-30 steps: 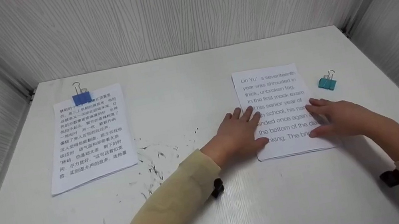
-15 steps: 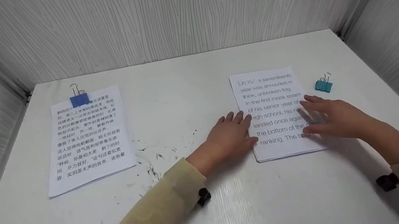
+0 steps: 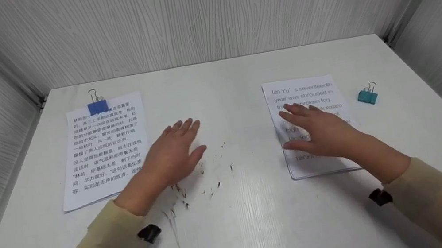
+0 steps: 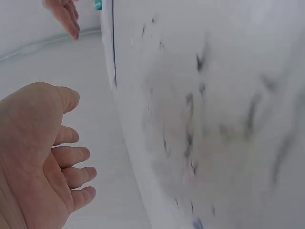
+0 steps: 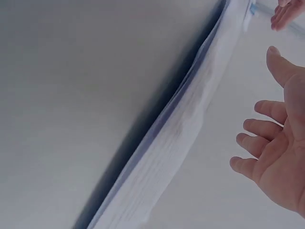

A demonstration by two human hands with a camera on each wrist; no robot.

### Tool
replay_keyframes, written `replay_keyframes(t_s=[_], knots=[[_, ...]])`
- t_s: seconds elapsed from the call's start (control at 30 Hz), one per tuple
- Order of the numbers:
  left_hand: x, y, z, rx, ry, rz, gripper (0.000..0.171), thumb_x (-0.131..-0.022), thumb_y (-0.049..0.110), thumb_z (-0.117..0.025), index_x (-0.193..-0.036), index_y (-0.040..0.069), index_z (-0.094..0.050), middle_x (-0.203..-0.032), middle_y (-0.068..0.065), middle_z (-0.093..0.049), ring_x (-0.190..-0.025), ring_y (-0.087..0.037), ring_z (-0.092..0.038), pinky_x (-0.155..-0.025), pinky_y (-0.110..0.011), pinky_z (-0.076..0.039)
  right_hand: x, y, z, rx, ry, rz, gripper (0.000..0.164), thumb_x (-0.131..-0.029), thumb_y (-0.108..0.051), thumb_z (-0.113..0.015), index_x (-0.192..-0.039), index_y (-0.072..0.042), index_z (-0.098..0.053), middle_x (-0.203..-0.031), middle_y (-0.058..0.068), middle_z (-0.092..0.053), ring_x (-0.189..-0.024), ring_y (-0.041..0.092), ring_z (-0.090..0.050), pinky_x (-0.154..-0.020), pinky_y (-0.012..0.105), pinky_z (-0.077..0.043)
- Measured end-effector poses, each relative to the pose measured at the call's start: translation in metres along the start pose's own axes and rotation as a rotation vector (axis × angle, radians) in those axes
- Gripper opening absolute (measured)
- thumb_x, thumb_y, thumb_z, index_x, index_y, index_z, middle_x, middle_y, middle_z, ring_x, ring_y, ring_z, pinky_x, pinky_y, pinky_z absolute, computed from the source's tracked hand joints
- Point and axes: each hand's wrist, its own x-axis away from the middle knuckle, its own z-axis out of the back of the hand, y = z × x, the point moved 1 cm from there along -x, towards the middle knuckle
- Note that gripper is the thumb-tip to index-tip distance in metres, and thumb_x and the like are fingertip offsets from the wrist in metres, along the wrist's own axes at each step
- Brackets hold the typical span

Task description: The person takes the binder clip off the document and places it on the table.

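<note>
On the right of the table lies a stack of white sheets with English print (image 3: 322,166). My right hand (image 3: 322,130) hovers above it, fingers extended, holding nothing; part of the print is hidden beneath. A teal binder clip (image 3: 367,96) rests on the table to the right of that stack. My left hand (image 3: 172,154) is in the air near the right edge of a second stack with Chinese print (image 3: 103,157), its fingers loose and nothing in them. A blue binder clip (image 3: 98,107) grips the top edge of this stack.
The white table (image 3: 243,228) has dark scuff marks (image 3: 181,193) between the two stacks. Grey wood-grain panels (image 3: 202,14) enclose it at the back and both sides. A black wrist device (image 3: 149,234) sits under the left sleeve, with a matching one (image 3: 380,197) on the right.
My left hand has left the English stack's left edge and moved left toward the Chinese stack. My right hand has shifted left from the English stack's right edge to above its middle.
</note>
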Motion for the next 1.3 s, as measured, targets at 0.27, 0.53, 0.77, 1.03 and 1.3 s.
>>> replay_keyframes(t_s=[0.27,0.53,0.77,1.03,1.3], knots=[[0.057,-0.067,0.021,-0.047,0.065,0.104,0.064,-0.111,0.033,-0.052,-0.162,-0.004,-0.037,-0.165,-0.026,-0.037,-0.154,-0.047,-0.032,-0.126,-0.059,-0.022,-0.049,-0.07,-0.016,-0.012,0.027,0.224,0.079,-0.102,-0.053,-0.069,-0.164,-0.013,-0.042,-0.171,0.008,-0.034,-0.157,0.031,-0.032,-0.127,0.052,-0.024],[0.097,-0.116,0.026,-0.092,0.018,0.223,0.069,-0.11,0.037,-0.052,-0.161,-0.007,-0.036,-0.164,-0.033,-0.034,-0.152,-0.053,-0.029,-0.124,-0.064,-0.021,-0.091,-0.138,-0.038,0.074,-0.083,0.323,0.085,-0.103,-0.058,-0.062,-0.169,-0.014,-0.031,-0.174,0.011,-0.026,-0.16,0.03,-0.024,-0.127,0.054,-0.022],[0.121,-0.15,0.022,-0.098,-0.028,0.254,0.074,-0.11,0.043,-0.051,-0.16,-0.01,-0.035,-0.162,-0.038,-0.031,-0.151,-0.057,-0.026,-0.122,-0.069,-0.02,-0.121,-0.185,-0.05,0.204,-0.173,0.332,0.09,-0.104,-0.064,-0.056,-0.172,-0.017,-0.02,-0.177,0.005,-0.015,-0.162,0.026,-0.015,-0.128,0.053,-0.02],[0.129,-0.165,0.011,-0.091,-0.092,0.264,0.072,-0.109,0.044,-0.054,-0.159,-0.007,-0.041,-0.161,-0.036,-0.036,-0.149,-0.056,-0.032,-0.119,-0.069,-0.026,-0.139,-0.223,-0.07,0.268,-0.266,0.351,0.088,-0.104,-0.067,-0.053,-0.172,-0.025,-0.016,-0.178,-0.001,-0.012,-0.163,0.022,-0.011,-0.128,0.052,-0.02],[0.13,-0.166,0.0,-0.052,-0.109,0.274,0.068,-0.109,0.043,-0.053,-0.158,-0.004,-0.044,-0.161,-0.035,-0.036,-0.149,-0.056,-0.033,-0.115,-0.07,-0.034,-0.143,-0.242,-0.086,0.33,-0.336,0.387,0.081,-0.106,-0.065,-0.049,-0.172,-0.026,-0.02,-0.177,-0.004,-0.015,-0.164,0.02,-0.009,-0.129,0.051,-0.019]])
